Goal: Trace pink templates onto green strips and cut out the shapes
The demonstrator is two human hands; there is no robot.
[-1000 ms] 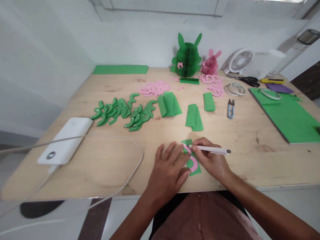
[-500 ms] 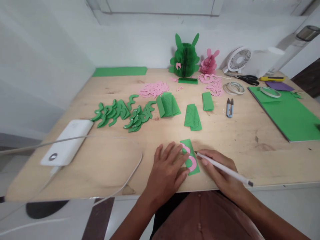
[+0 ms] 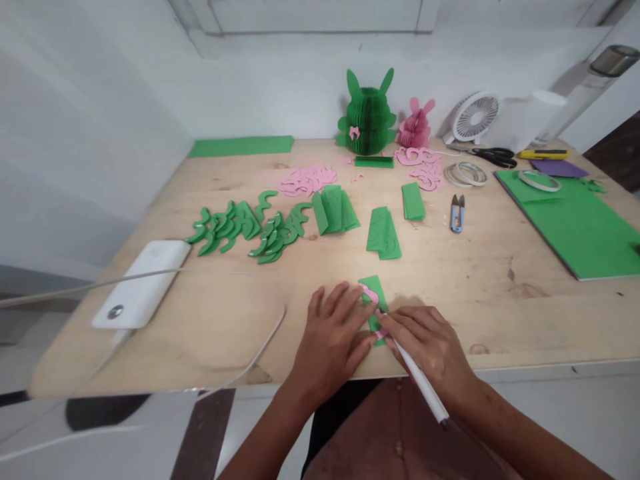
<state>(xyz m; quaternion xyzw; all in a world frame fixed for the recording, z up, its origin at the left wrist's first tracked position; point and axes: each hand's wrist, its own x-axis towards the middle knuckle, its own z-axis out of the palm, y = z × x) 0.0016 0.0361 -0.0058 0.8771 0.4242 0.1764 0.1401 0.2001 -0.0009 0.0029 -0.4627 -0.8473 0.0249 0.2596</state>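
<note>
A strip of green paper (image 3: pixel 371 282) lies near the table's front edge with a curved pink paper cutout (image 3: pixel 371 294) on top. My left hand (image 3: pixel 333 333) rests flat beside it, fingers spread, its fingertips pressing the cutout and strip down. In my right hand (image 3: pixel 430 347) is a white pen (image 3: pixel 421 380), gripped low, its tip at the middle of the strip by the pink edge. That hand covers much of the cutout's lower curve. Just beyond lie folded green papers (image 3: pixel 383 233) with curved outlines drawn on them.
Piles of green cutouts (image 3: pixel 275 237) and pink cutouts (image 3: pixel 307 180) lie left of centre. A white power bank (image 3: pixel 143 283) with a cable sits at left. Blue thread snips (image 3: pixel 457 213), tape rolls (image 3: pixel 470 174), scissors (image 3: pixel 495 157) and a green sheet (image 3: pixel 585 227) are at right. Paper rabbits (image 3: pixel 370 120) stand behind.
My right hand has moved left over the strip, and the pen has swung to point more steeply away from me. My left hand stays in place.
</note>
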